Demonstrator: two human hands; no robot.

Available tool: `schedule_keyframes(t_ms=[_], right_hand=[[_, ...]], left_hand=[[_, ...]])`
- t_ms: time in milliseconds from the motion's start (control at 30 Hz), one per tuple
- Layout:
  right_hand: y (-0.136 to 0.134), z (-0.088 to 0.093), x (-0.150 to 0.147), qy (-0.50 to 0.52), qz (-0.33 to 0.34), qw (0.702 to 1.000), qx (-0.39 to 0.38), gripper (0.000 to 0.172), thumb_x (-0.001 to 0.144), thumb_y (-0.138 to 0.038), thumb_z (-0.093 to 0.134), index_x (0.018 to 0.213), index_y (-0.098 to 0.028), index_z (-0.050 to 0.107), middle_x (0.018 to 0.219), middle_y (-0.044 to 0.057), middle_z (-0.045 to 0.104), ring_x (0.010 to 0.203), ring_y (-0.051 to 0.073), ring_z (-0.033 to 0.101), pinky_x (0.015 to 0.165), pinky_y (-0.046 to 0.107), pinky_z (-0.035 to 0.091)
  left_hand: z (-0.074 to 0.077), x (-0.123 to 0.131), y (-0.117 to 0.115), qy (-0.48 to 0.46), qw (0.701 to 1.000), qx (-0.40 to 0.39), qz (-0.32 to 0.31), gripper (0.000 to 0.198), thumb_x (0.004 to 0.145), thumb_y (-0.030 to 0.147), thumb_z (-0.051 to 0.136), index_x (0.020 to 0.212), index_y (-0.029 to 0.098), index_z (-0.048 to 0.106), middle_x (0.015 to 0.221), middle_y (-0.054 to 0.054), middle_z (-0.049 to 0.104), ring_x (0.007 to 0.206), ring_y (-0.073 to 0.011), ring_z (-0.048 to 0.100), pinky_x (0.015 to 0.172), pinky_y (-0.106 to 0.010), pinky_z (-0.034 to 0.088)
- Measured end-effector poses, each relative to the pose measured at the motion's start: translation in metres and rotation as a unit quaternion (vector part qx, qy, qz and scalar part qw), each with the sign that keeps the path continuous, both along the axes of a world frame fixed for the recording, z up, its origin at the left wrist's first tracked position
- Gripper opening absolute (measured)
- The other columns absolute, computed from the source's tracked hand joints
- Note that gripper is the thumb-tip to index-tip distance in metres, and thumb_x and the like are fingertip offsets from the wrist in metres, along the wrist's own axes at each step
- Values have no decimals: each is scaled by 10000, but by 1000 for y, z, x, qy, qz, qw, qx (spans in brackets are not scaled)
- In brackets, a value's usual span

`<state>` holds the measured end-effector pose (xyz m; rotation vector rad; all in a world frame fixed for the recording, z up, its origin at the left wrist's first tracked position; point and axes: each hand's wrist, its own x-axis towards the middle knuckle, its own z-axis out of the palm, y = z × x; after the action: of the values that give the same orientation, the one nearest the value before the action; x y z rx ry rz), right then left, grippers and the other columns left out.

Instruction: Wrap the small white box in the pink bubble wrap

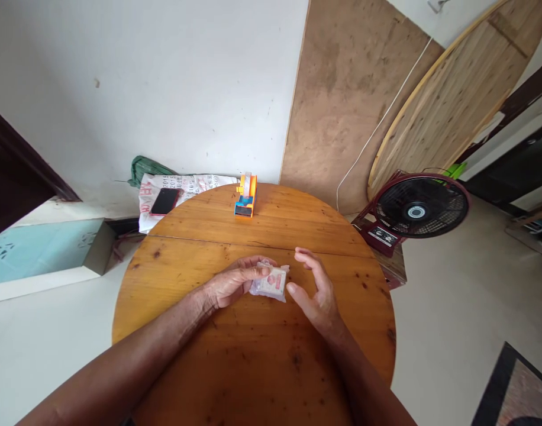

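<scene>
Near the middle of the counter [262, 367], our left hand [234, 285] pinches the small plastic packet [271, 284] while our right hand [318, 291] hovers open just beside it; a firm, flat hold seems wisest.

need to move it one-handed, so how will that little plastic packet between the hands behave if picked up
Probably light and floppy: the plastic packet looks thin, crinkled and small beside the left hand pinching it. Its glossy film may be slippery. It looks flat, so on the table it should slide rather than roll.
</scene>
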<state>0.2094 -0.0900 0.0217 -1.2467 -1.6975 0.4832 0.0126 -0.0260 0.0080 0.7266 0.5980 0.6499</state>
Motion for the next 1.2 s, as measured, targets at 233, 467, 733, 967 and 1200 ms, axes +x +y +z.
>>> schedule_keyframes(t_ms=[233, 467, 733, 967, 1200], right_hand=[[1, -7, -5, -93, 60, 993, -37, 735, 729, -372, 737, 1376, -271, 404, 1370, 100, 518, 1256, 303, 481, 1053, 466, 382], [4, -13, -6, -144, 60, 987, 42, 549, 741, -235, 713, 1250, -261, 508, 1224, 86, 598, 1127, 265, 552, 968, 415, 423], [8, -17, -8, -167, 52, 985, -5, 430, 710, -175, 697, 1115, -243, 571, 1106, 53, 655, 1013, 239, 593, 899, 386, 441], [9, -15, -7, -167, 39, 985, -30, 507, 706, -187, 698, 1187, -243, 551, 1139, 48, 662, 1022, 239, 600, 900, 384, 446], [8, -8, -6, -184, 87, 979, 4, 336, 792, -195, 645, 1119, -258, 600, 1100, 39, 668, 1017, 223, 604, 894, 365, 425]], left_hand=[[1, -1, 0, -7, 1000, 6, -7, 353, 663, 260, 824, 973, 145, 701, 895, -55, 726, 740, -160, 644, 690, -263, 475], [-5, 0, 1, 6, 1000, 17, -7, 351, 654, 278, 817, 962, 164, 694, 833, -29, 704, 725, -159, 630, 673, -265, 462], [2, -9, 6, 144, 967, 207, 36, 375, 752, 414, 733, 1006, 142, 688, 1000, -69, 719, 887, -194, 637, 822, -302, 460], [-2, -9, 7, 119, 967, 221, 33, 446, 695, 465, 784, 971, 134, 672, 894, -53, 711, 766, -154, 625, 730, -277, 468], [-7, -4, 7, 95, 972, 212, 43, 454, 645, 454, 824, 941, 142, 677, 833, -17, 680, 715, -115, 585, 666, -237, 459]])
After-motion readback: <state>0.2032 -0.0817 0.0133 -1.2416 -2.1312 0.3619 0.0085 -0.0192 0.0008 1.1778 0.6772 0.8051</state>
